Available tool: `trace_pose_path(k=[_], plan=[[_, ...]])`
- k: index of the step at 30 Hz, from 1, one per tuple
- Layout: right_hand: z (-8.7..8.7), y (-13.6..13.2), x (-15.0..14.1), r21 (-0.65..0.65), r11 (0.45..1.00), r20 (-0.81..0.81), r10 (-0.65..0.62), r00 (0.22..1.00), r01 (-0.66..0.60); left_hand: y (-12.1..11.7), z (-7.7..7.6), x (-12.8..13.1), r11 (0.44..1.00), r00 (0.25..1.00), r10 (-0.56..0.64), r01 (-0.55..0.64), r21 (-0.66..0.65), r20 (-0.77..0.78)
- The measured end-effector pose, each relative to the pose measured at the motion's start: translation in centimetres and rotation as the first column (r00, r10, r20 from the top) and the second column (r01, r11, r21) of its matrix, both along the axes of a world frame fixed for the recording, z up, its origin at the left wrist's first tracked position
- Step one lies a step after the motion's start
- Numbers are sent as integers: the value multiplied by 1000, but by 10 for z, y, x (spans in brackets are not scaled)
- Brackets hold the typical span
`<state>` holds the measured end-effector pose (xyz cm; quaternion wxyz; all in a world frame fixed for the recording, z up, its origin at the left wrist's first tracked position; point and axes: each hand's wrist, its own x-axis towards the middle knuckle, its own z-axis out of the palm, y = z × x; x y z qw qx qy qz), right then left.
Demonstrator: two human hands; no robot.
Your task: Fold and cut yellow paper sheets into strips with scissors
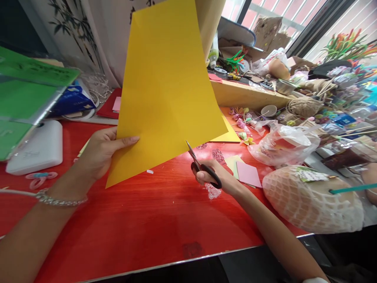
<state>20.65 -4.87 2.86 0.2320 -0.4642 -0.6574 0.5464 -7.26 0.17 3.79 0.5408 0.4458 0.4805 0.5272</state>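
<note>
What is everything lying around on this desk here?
yellow paper sheet: one, yellow, held up over the table
scissors: one, black handles, blades at the sheet's lower edge
table: one, red
white box: one, white, far left
green folder: one, green, upper left
pink paper square: one, pink, right of the scissors
plastic bag: one, clear, right
net-wrapped bundle: one, white netting, right edge
twine ball: one, tan, back right
left hand: grip on the sheet's left edge, bracelet on the wrist
right hand: grip on the scissors

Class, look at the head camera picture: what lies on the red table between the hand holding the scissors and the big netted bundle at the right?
In the head view, between the right hand and the netted bundle, a pink paper square lies flat on the red table, overlapping a pale green piece.
</note>
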Motion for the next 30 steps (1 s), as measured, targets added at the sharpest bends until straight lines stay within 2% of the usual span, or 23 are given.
trace_pose_path(k=[30], plan=[[-4,1,3,45,999,-24,23,999,-22,-1,0,0,1000,1000,17,-17,23,-18]])
